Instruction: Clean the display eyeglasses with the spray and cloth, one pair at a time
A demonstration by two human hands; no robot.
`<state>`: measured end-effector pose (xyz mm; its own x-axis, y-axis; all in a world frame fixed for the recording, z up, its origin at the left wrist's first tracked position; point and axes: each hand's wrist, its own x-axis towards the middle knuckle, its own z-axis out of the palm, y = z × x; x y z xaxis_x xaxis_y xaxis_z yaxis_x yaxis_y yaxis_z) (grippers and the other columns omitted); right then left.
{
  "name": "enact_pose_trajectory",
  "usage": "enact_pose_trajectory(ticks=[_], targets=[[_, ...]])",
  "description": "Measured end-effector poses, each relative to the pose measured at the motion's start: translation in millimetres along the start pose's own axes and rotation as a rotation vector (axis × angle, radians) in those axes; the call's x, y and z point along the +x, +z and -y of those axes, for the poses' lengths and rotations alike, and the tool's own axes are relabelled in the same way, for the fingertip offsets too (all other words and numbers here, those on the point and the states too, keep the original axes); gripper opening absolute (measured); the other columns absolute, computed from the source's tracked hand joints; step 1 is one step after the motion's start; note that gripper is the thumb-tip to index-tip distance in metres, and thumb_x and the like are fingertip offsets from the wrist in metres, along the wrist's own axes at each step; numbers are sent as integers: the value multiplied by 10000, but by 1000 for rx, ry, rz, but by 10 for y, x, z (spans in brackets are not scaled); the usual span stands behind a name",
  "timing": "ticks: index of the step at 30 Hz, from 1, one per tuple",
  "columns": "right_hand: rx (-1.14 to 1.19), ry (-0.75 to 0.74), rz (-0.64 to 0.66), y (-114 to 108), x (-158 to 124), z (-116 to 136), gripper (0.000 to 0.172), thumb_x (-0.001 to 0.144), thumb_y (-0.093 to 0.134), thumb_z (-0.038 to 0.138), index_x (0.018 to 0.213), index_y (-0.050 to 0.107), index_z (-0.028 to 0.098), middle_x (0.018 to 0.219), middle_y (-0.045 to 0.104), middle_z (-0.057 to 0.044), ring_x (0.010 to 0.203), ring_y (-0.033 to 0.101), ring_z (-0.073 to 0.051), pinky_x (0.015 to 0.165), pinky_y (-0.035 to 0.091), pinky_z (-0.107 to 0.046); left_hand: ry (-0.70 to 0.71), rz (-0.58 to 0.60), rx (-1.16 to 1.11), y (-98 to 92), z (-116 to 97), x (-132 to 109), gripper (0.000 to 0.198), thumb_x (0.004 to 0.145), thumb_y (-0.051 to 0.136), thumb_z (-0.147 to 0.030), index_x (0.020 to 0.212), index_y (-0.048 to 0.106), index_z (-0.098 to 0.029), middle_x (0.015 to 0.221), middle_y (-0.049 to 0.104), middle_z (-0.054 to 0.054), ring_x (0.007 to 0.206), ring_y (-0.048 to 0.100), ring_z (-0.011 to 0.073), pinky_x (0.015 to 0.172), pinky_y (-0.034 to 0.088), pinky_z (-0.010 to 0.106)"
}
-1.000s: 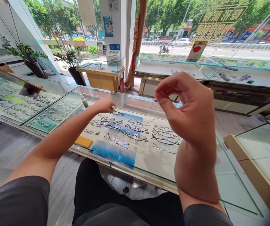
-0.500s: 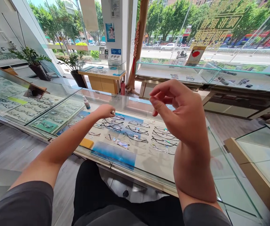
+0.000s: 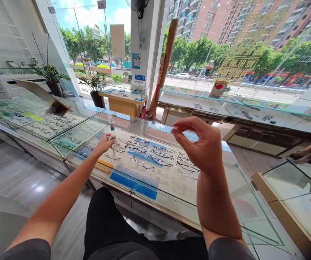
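Glass display table (image 3: 171, 213) held eyeglass frames (image 3: 155, 156) in rows, all lying flat. Left hand (image 3: 103, 143) pinched a small pale item (image 3: 114, 143) beside the rows; right hand (image 3: 199, 144) hung above, fingers curled, holding nothing visible.

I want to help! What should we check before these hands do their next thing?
1. Left hand gripping a small pale object: ok.
2. Right hand empty, raised above the glass-topped display case: cannot tell.
3. Small clear bottle standing upright on the glass: ok.
4. Thin dark-framed eyeglasses lying in rows on the pale display tray: ok.
5. Glass top open over those eyeglasses: cannot tell.
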<state>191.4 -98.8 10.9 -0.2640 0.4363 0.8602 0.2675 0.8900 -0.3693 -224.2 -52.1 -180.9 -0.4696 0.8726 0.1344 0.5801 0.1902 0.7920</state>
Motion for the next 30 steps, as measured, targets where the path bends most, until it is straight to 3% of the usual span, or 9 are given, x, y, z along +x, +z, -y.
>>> enact_pose_trajectory(ticks=[5, 9, 11, 13, 16, 18, 20, 25, 30], targets=[[-27, 18, 78, -110, -306, 93, 61, 970, 763, 198, 974, 781, 256, 871, 819, 31, 775, 770, -157, 798, 648, -339, 20, -82, 132, -81, 58, -121, 392, 929, 703, -362, 1254, 593, -171, 1327, 759, 230, 1298, 712, 379, 1166, 518, 537], [-106, 188, 20, -416, -849, 20, 51, 948, 803, 208, 944, 785, 256, 842, 815, 24, 759, 776, -164, 782, 655, -322, 57, -171, 244, -80, -41, -483, 576, 966, 676, -477, 1410, 556, -131, 1634, 523, 343, 1600, 425, 523, 1308, 275, 726], [-169, 321, -30, -587, -1221, -26, 29, 949, 820, 248, 942, 793, 255, 859, 827, 8, 780, 797, -183, 802, 670, -336, 184, -327, 237, -22, -48, -828, 565, 988, 646, -532, 1418, 569, -172, 1649, 519, 290, 1626, 397, 482, 1326, 280, 688], [-223, 448, -59, -740, -1631, -59, 51, 950, 827, 288, 928, 796, 255, 866, 837, -6, 797, 822, -208, 805, 680, -351, 281, -371, 53, 124, 29, -1267, 410, 1021, 584, -517, 1291, 619, -211, 1413, 674, 204, 1396, 619, 369, 1236, 457, 537], [-294, 587, -105, -912, -2229, -52, 105, 929, 855, 346, 917, 811, 252, 847, 841, -22, 787, 833, -237, 784, 688, -374, 122, 131, -316, 564, 295, -1991, 287, 952, 683, -533, 1017, 666, -254, 914, 689, 51, 842, 669, 237, 861, 583, 374], [-340, 652, -180, -982, -2563, -1, 143, 907, 874, 380, 916, 820, 248, 849, 842, -34, 785, 830, -251, 796, 697, -400, -288, 571, -582, 965, 505, -2424, 286, 867, 827, -495, 947, 694, -255, 754, 615, -5, 644, 557, 172, 638, 485, 295], [-368, 716, -269, -1020, -2825, 75, 163, 900, 876, 397, 930, 823, 246, 870, 846, -45, 813, 835, -265, 829, 701, -423, -473, 750, -619, 1373, 684, -2749, 332, 789, 904, -446, 916, 707, -211, 670, 594, -5, 523, 516, 150, 514, 382, 270], [-395, 864, -399, -1025, -3218, 247, 206, 930, 820, 431, 971, 805, 230, 896, 836, -68, 843, 840, -279, 830, 694, -433, -788, 764, -745, 2118, 879, -2973, 410, 808, 906, -440, 1035, 639, -228, 1205, 762, 133, 916, 809, 243, 573, 486, 232], [-463, 900, -399, -1046, -3327, 305, 218, 928, 795, 442, 958, 806, 226, 871, 821, -61, 787, 796, -252, 790, 674, -413, -926, 628, -882, 2443, 883, -2858, 270, 903, 820, -384, 979, 606, -238, 1026, 726, 51, 962, 820, 196, 559, 467, 175]])
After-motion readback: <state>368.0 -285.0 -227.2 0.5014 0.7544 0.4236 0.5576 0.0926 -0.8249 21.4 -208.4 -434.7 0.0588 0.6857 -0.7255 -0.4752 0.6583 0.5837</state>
